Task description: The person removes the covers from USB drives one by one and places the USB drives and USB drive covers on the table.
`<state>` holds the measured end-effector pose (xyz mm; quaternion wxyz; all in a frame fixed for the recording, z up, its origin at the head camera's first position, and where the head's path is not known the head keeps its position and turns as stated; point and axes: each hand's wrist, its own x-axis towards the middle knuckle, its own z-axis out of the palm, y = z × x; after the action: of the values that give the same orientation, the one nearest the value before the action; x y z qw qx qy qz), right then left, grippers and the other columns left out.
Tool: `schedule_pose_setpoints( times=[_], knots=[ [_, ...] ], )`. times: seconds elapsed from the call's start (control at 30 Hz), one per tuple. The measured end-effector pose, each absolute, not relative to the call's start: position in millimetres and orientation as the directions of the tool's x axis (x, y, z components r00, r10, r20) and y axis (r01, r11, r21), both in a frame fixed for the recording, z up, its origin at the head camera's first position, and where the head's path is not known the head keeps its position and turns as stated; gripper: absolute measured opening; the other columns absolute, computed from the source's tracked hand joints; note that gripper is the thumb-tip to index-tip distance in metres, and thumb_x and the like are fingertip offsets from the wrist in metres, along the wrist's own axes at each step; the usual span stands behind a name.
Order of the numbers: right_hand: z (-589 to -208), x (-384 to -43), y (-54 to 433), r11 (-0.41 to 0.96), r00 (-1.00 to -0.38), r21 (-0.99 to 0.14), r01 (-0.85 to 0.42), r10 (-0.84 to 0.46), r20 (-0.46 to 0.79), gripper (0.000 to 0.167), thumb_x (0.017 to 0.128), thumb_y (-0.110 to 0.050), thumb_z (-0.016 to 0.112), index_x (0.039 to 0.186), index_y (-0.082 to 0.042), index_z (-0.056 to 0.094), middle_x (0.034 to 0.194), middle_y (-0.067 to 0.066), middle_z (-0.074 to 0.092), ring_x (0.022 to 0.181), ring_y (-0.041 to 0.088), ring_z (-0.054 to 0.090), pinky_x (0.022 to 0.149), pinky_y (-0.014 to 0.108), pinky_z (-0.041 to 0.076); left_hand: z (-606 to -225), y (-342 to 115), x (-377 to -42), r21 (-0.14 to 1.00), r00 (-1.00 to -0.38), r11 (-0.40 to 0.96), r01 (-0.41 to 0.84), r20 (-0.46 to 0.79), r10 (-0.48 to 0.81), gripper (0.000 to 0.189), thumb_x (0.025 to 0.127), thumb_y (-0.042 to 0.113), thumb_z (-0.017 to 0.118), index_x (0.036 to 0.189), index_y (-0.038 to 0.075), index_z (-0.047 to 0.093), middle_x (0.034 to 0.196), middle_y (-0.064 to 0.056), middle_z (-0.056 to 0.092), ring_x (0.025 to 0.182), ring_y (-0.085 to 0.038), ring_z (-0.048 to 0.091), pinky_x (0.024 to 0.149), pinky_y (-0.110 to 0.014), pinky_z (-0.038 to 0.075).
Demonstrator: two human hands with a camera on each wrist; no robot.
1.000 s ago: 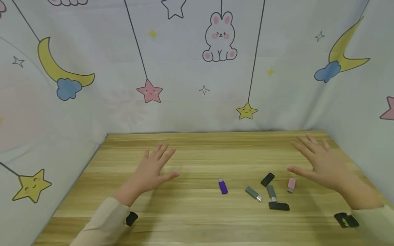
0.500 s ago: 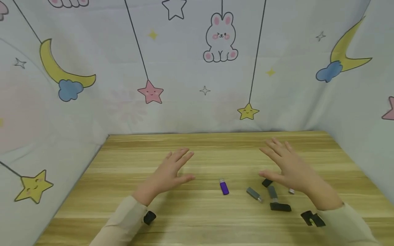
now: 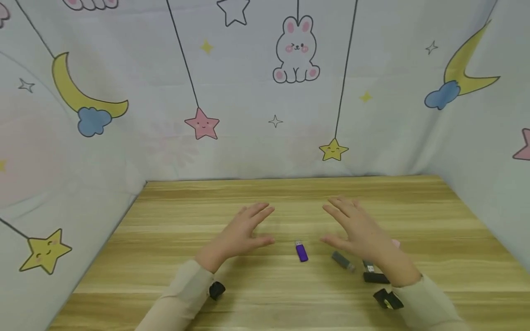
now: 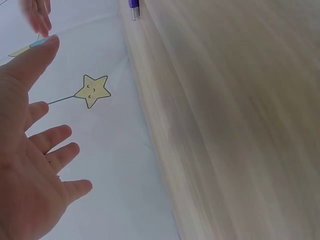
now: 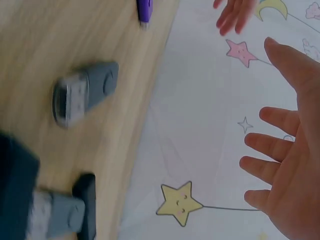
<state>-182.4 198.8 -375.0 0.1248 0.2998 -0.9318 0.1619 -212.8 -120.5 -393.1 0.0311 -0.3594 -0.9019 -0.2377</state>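
Note:
Fingers extended, my left hand (image 3: pixel 236 234) hovers above the table, left of a purple USB flash drive (image 3: pixel 302 251), and holds nothing. My right hand (image 3: pixel 360 232) is also empty, its fingers spread over the table on the other side of the purple drive. Just below its thumb lies a grey USB flash drive (image 3: pixel 342 261). A second grey flash drive (image 3: pixel 368 266) and a black one (image 3: pixel 376 277) are partly covered by my right wrist. Only a corner of a pink flash drive (image 3: pixel 396 242) shows past the forearm. The right wrist view shows another black drive (image 5: pixel 86 205).
The wooden table (image 3: pixel 265 303) carries all the drives. A white curtain (image 3: pixel 248 151) printed with stars, moons and a rabbit hangs behind it and along both sides. A black wrist device (image 3: pixel 217 290) sits by the left cuff, another (image 3: pixel 388 299) by the right.
Both hands have moved inward toward each other, the left one to the right and the right one to the left. My right arm now covers part of the drives; they appear unmoved.

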Motion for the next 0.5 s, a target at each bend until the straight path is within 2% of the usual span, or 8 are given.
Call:
schedule_pose_setpoints(
  times=[0.17, 0.27, 0.5],
  knots=[
    [-382.2, -180.4, 185.4, 0.762, -0.793, -0.256, -0.595, -0.505, 0.340, 0.073, 0.086, -0.046, 0.069, 0.139, -0.001, 0.047, 0.146, 0.020, 0.042, 0.136, 0.040, 0.034, 0.111, 0.061, 0.020, -400.1, -110.7, -217.6, 0.444, -0.735, 0.609, 0.658, 0.202, 0.647, 0.077, 0.084, 0.035, 0.074, 0.146, 0.005, 0.040, 0.151, -0.017, 0.036, 0.138, -0.036, 0.034, 0.110, -0.051, 0.030],
    [-385.9, -180.4, 178.6, 0.758, -0.799, -0.280, -0.589, -0.495, 0.342, 0.073, 0.085, -0.044, 0.071, 0.139, 0.000, 0.048, 0.145, 0.020, 0.043, 0.135, 0.039, 0.036, 0.111, 0.060, 0.022, -403.1, -105.7, -218.9, 0.460, -0.737, 0.607, 0.648, 0.180, 0.652, 0.075, 0.084, 0.033, 0.075, 0.145, 0.006, 0.041, 0.150, -0.015, 0.039, 0.137, -0.034, 0.035, 0.110, -0.050, 0.031],
    [-393.3, -177.9, 167.0, 0.755, -0.839, -0.368, -0.542, -0.466, 0.280, 0.074, 0.086, -0.041, 0.071, 0.140, 0.003, 0.045, 0.146, 0.020, 0.041, 0.133, 0.040, 0.040, 0.105, 0.054, 0.037, -405.8, -95.8, -219.7, 0.507, -0.726, 0.582, 0.636, 0.136, 0.675, 0.073, 0.084, 0.029, 0.076, 0.144, 0.006, 0.043, 0.148, -0.015, 0.041, 0.137, -0.034, 0.037, 0.109, -0.050, 0.033]
  ],
)
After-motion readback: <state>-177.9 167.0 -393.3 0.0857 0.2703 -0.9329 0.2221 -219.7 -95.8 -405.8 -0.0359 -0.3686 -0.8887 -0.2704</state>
